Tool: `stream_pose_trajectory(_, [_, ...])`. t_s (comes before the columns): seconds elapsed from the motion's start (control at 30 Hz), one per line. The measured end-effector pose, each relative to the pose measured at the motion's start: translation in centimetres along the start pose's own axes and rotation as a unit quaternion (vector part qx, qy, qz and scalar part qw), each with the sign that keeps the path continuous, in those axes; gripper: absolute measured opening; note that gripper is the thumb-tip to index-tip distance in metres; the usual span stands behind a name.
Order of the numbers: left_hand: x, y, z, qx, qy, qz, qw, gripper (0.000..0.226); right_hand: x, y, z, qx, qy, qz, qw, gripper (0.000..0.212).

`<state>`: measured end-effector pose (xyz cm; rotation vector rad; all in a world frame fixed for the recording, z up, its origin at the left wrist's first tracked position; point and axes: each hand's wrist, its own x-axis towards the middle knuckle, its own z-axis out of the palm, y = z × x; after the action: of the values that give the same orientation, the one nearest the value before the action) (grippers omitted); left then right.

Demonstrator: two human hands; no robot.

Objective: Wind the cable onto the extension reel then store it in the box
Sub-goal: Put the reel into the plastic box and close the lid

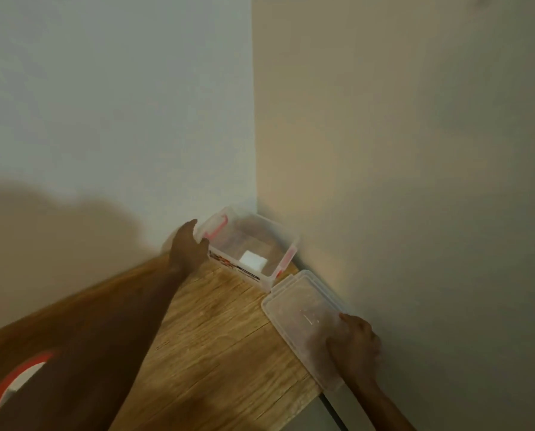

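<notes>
A clear plastic box [286,236] with red clip handles stands open in the far corner of the wooden table, against both walls. A white square patch shows at its bottom. My left hand [187,247] grips the box's near-left end. The box's clear lid [303,312] lies flat on the table along the right wall, just in front of the box. My right hand [354,346] rests on the lid's near end, fingers curled over its edge. A red and white round object, probably the extension reel [14,384], shows blurred at the bottom left, partly hidden by my left forearm. No cable is visible.
The wooden table [222,337] ends at the right wall, with a dark gap along that edge. Bare walls meet in a corner right behind the box. The view is blurred by motion.
</notes>
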<state>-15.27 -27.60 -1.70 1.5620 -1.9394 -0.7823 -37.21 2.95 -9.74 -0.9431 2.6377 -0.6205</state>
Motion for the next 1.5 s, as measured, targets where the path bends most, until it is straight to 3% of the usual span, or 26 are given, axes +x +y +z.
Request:
stream_pose_trajectory(0.13, [1.8, -0.5, 0.5, 0.027, -0.057, -0.035, 0.997, 0.061, -0.1, 2.1, 0.3, 0.055, -0.008, 0.122, 0.991, 0.062])
stream_pose_trajectory(0.3, [2.3, -1.1, 1.9, 0.027, -0.064, -0.056, 0.996, 0.055, -0.1, 2.5, 1.1, 0.104, 0.020, 0.093, 0.990, 0.067])
stream_pose_trajectory(0.43, [2.8, -1.4, 2.0, 0.029, -0.044, -0.059, 0.997, 0.053, -0.2, 2.5, 1.3, 0.200, 0.098, 0.128, 0.966, 0.070])
stream_pose_trajectory(0.53, [3.1, -1.4, 1.6, 0.042, -0.033, -0.074, 0.996, 0.047, -0.1, 3.1, 1.2, 0.288, 0.113, 0.179, 0.934, 0.071])
stream_pose_trajectory(0.67, [3.1, -2.2, 0.9, 0.055, -0.043, -0.092, 0.993, 0.046, -0.4, 2.9, 1.1, 0.452, 0.118, 0.250, 0.848, 0.055])
stream_pose_trajectory(0.77, [2.9, -2.9, 0.6, 0.066, -0.052, -0.095, 0.992, 0.049, -0.6, 2.8, 0.7, 0.528, 0.090, 0.255, 0.805, 0.031])
stream_pose_trajectory(0.87, [2.6, -3.5, 0.4, 0.094, -0.079, -0.079, 0.989, 0.043, -0.7, 2.8, 0.3, 0.604, 0.051, 0.254, 0.754, 0.024])
stream_pose_trajectory(1.0, [2.0, -4.3, -0.4, 0.093, -0.080, -0.064, 0.990, 0.037, -1.0, 2.9, 0.5, 0.648, 0.036, 0.245, 0.720, 0.025])
stream_pose_trajectory(1.13, [1.3, -5.5, -1.5, 0.070, -0.070, -0.079, 0.992, 0.036, -0.9, 3.3, 1.2, 0.632, 0.012, 0.272, 0.726, 0.031])
stream_pose_trajectory(1.27, [0.0, -7.4, -3.4, 0.013, -0.040, -0.118, 0.992, 0.025, -1.2, 2.3, 2.0, 0.622, -0.080, 0.277, 0.728, 0.038])
stream_pose_trajectory(1.5, [-5.4, -11.6, -7.6, -0.111, 0.004, -0.187, 0.976, 0.037, -2.2, -2.9, 2.9, 0.562, -0.193, 0.182, 0.784, 0.033])
